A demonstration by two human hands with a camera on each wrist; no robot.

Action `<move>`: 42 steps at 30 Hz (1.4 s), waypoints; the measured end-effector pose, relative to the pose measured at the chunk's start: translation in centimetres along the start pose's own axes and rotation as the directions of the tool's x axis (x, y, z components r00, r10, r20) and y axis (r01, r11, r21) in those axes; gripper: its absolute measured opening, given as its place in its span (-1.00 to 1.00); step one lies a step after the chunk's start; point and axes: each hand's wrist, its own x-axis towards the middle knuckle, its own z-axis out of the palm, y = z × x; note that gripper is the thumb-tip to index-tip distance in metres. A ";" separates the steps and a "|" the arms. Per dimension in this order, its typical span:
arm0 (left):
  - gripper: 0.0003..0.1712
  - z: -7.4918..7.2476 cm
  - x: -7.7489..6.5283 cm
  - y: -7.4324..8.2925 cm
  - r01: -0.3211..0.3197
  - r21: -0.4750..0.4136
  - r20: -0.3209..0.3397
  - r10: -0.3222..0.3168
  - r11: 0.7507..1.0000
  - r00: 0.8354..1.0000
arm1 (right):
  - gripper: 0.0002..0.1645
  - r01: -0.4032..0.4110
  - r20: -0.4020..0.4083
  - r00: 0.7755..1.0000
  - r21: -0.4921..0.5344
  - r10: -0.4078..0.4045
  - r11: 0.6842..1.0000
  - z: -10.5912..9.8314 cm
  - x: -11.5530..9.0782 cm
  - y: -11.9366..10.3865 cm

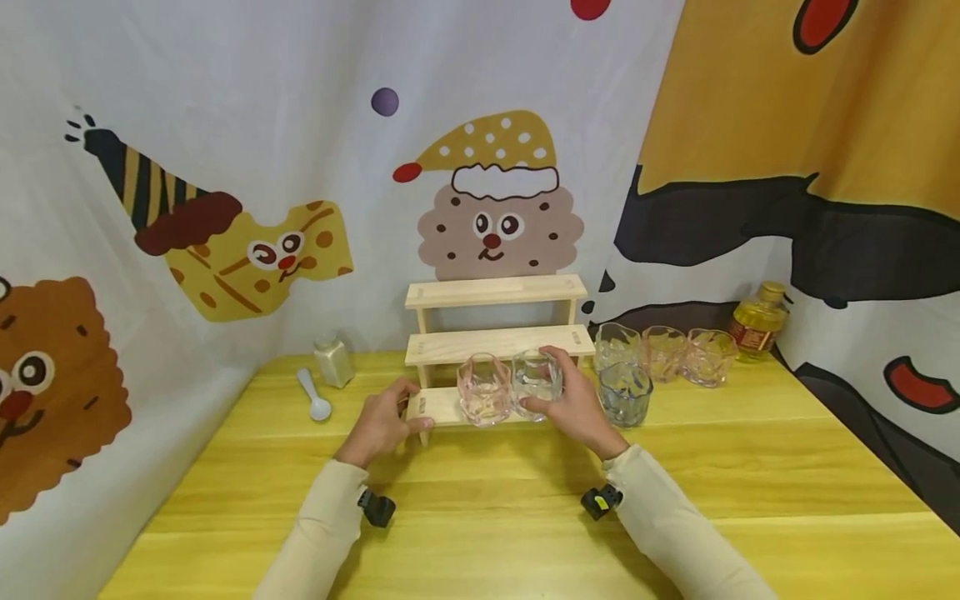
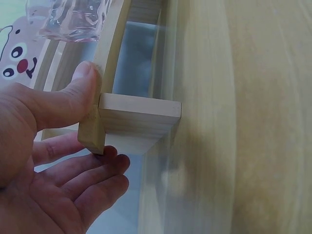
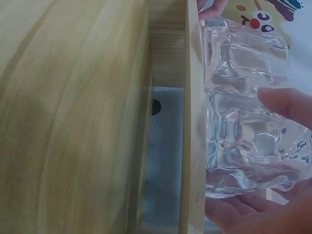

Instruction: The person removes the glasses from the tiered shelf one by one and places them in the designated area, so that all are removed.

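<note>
A three-tier wooden stand (image 1: 495, 343) stands against the curtain. My left hand (image 1: 379, 427) grips the left end of its lowest step, thumb (image 2: 73, 100) on the front edge and fingers behind and beneath the board. On that step sits a pinkish clear glass (image 1: 483, 392). Right beside it is a colourless glass (image 1: 537, 379), standing on the same step. My right hand (image 1: 576, 404) holds this second glass from its right side, the thumb at the front and the fingers around the back. In the right wrist view the two glasses appear to touch.
Right of the stand are a blue-grey glass (image 1: 626, 398), a clear glass (image 1: 617, 346) and two pinkish glasses (image 1: 663, 353). A bottle of yellow liquid (image 1: 759, 321) stands at the far right. A pale spoon (image 1: 315, 398) and a small jar (image 1: 333, 362) are on the left.
</note>
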 end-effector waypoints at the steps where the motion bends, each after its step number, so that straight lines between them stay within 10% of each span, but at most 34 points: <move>1: -0.42 0.0 0.0 0.0 0.001 0.002 -0.002 -0.001 1.000 1.000 | 0.01 0.006 -0.003 1.000 -0.002 -0.006 1.000 0.0 0.0 0.0; 21: -0.42 0.2 0.1 0.2 -0.009 0.032 -0.011 0.009 0.999 1.000 | 0.01 0.026 -0.001 1.000 -0.010 -0.026 1.000 -1.3 -1.7 -0.3; 42: -0.42 0.0 -0.1 0.2 -0.028 0.037 -0.009 0.028 0.999 1.000 | 0.01 0.116 0.129 0.987 -0.147 -0.097 0.982 -9.5 -8.9 1.6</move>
